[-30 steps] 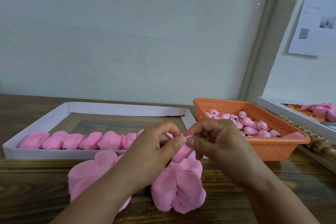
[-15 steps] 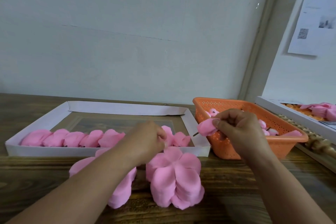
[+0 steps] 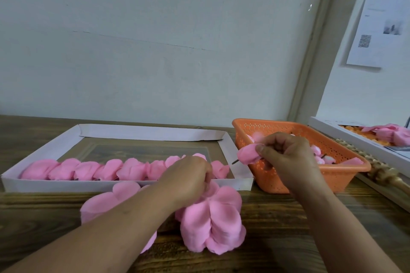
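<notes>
Over the basket point(image 3: 346, 175), right hand point(image 3: 288, 155) pinches bud point(image 3: 248, 156); left hand point(image 3: 186, 175) grips petals point(image 3: 213, 224).

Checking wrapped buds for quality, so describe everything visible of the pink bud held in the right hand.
The pink bud is a small rounded roll of soft pink petals, fabric or thin foam by its look. A thin dark stem pokes out of its lower left end. It lies roughly sideways in the air, at the left side of the orange basket, beside the white tray. Only the right hand touches it, pinching its right end between thumb and curled fingers.
</notes>
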`<state>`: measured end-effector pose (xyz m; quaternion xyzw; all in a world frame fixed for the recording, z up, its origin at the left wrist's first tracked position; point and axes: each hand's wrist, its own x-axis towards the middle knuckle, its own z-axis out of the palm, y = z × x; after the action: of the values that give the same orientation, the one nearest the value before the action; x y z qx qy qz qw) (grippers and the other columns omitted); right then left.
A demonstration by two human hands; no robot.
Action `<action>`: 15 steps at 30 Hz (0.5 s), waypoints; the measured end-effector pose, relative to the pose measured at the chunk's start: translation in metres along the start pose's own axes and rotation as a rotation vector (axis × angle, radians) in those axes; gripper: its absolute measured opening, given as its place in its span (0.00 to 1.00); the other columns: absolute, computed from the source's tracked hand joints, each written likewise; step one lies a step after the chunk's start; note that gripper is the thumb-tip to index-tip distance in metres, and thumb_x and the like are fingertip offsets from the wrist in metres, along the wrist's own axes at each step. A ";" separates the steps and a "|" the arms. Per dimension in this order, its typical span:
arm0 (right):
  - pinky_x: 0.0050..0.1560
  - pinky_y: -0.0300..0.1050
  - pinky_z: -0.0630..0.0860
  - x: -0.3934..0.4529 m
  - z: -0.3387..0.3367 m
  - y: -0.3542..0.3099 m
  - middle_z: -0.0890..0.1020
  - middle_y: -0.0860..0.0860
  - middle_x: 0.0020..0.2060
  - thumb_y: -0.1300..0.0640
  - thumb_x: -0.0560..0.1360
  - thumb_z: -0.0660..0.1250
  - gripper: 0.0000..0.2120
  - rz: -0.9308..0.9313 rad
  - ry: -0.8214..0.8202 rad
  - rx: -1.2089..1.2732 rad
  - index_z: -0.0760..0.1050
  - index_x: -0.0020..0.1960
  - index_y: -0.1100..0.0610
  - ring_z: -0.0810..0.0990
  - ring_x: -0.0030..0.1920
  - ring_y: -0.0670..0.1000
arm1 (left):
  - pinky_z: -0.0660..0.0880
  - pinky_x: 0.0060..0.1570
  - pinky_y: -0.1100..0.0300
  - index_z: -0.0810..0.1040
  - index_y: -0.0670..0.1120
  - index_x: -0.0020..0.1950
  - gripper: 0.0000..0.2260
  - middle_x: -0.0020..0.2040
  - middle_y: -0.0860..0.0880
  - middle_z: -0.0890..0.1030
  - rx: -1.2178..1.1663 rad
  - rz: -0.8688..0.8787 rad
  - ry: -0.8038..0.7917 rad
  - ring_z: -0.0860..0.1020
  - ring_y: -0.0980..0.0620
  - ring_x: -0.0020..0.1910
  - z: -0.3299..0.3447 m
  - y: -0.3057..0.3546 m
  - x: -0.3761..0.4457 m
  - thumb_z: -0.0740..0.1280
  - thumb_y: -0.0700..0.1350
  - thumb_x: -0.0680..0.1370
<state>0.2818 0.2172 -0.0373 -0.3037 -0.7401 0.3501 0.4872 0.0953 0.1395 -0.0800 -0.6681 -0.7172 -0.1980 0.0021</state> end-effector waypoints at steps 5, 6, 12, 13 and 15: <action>0.26 0.36 0.69 -0.001 0.002 0.000 0.77 0.54 0.25 0.70 0.72 0.68 0.06 0.004 -0.002 -0.006 0.79 0.38 0.62 0.71 0.23 0.45 | 0.69 0.44 0.56 0.81 0.50 0.53 0.11 0.40 0.53 0.72 0.001 0.009 -0.005 0.75 0.46 0.48 0.002 0.000 0.002 0.65 0.39 0.74; 0.26 0.36 0.69 -0.001 0.002 0.000 0.77 0.54 0.25 0.70 0.72 0.68 0.07 0.007 -0.003 -0.005 0.79 0.38 0.61 0.71 0.23 0.45 | 0.68 0.44 0.57 0.81 0.51 0.54 0.12 0.40 0.53 0.71 0.013 0.014 -0.013 0.75 0.46 0.48 0.001 0.000 0.002 0.65 0.39 0.74; 0.26 0.37 0.69 -0.001 0.002 0.001 0.76 0.56 0.25 0.70 0.72 0.68 0.07 0.012 -0.005 0.005 0.78 0.38 0.61 0.71 0.23 0.45 | 0.62 0.41 0.59 0.73 0.53 0.40 0.07 0.45 0.53 0.73 0.035 0.015 -0.004 0.73 0.48 0.46 0.001 0.000 0.003 0.65 0.41 0.73; 0.26 0.37 0.69 -0.001 0.002 0.001 0.76 0.56 0.25 0.70 0.72 0.68 0.07 0.012 -0.006 0.005 0.78 0.38 0.61 0.71 0.23 0.45 | 0.61 0.38 0.60 0.76 0.53 0.44 0.07 0.46 0.52 0.74 0.042 0.027 -0.013 0.73 0.48 0.46 -0.001 0.001 0.004 0.65 0.41 0.73; 0.26 0.36 0.69 0.000 0.003 0.002 0.77 0.56 0.26 0.70 0.72 0.68 0.07 0.010 -0.007 0.005 0.78 0.38 0.61 0.71 0.23 0.45 | 0.59 0.35 0.62 0.79 0.51 0.53 0.10 0.50 0.49 0.76 0.082 0.048 -0.042 0.75 0.47 0.47 -0.001 0.001 0.007 0.65 0.40 0.74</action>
<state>0.2795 0.2175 -0.0397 -0.3049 -0.7393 0.3555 0.4838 0.0957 0.1458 -0.0771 -0.6887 -0.7082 -0.1543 0.0189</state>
